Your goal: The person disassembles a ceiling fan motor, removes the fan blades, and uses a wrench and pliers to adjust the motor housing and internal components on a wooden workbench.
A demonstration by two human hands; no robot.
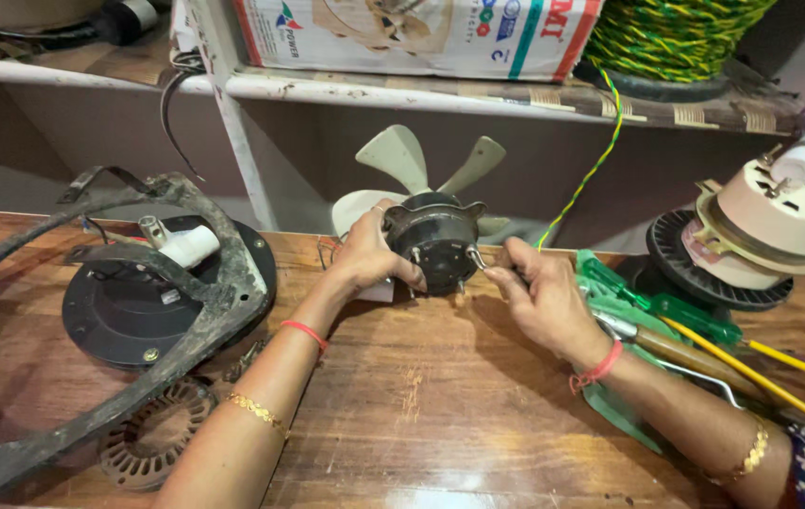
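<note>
Fan motor (437,247) stands on the bench between both hands, shaft axis pointing away (blades behind). Left hand (371,253) grips its side; right hand (539,297) closed on a tool at 1 bolt.

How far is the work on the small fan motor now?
Partly done. The black fan motor stands on the wooden table with its blades still on. The left hand steadies it; the right hand works a tool at a bolt on its housing. Other bolts remain in place.
</note>
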